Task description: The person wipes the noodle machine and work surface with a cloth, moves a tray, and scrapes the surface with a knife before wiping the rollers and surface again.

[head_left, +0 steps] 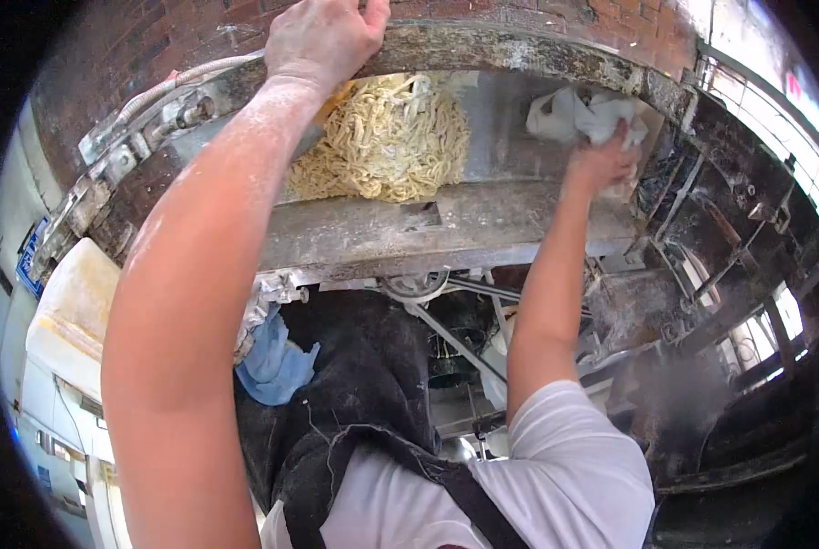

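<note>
My right hand (604,165) is closed on a crumpled white cloth (574,115) at the right end of a metal tray (501,137). Left of the cloth, a heap of pale, floury dough strips (391,137) like thick noodles lies in the same tray. My left hand (322,41), dusted with flour, is at the worn upper beam (482,50) of the machine. Its fingers are cut off by the top of the picture, so their grip is hidden. Something yellow shows beside my left wrist, partly covered by the forearm.
A flat ledge (354,233) runs along the tray's near side, with a pulley wheel (416,285) and belts below it. A blue cloth (277,361) hangs near my legs. Dark metal framework (702,238) stands right, a white container (75,302) left, and a brick wall (153,46) behind.
</note>
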The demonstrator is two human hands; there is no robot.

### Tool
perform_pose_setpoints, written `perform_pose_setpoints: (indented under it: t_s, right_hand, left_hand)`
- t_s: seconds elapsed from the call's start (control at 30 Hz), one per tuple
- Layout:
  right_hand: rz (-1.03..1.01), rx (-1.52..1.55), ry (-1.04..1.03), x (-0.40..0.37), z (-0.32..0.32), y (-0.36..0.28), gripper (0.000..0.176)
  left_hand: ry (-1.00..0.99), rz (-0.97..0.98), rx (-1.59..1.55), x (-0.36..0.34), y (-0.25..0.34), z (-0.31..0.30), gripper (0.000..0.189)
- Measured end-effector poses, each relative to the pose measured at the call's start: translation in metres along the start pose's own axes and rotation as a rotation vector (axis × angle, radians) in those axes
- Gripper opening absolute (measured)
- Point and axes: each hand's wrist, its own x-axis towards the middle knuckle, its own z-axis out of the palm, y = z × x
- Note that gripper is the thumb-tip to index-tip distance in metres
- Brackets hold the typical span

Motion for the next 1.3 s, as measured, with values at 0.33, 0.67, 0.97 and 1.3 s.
perform_pose_setpoints:
  t_s: [0.33, 0.67, 0.97, 1.3]
  right_hand:
    - [-0.226, -0.400, 0.114, 0.197, 0.121, 0.202, 0.079]
    - [-0.094, 0.217, -0.304, 0.011, 0.194, 0.114, 0.065]
    - [0.111, -0.369, 0.064, 0.096, 0.068, 0.124, 0.060]
    - [-0.029, 0.329, -0.613, -0.096, 0.043, -0.060, 0.086]
  left_hand:
    - [-0.001, -0.027, 0.009, -0.001, 0.002, 0.003, 0.032]
    - [-0.010, -0.013, -0.049, -0.004, -0.002, -0.001, 0.030]
    - [-0.003, -0.015, -0.003, 0.001, -0.003, 0.001, 0.029]
    - [0.045, 0.014, 0.009, 0.002, -0.004, 0.004, 0.027]
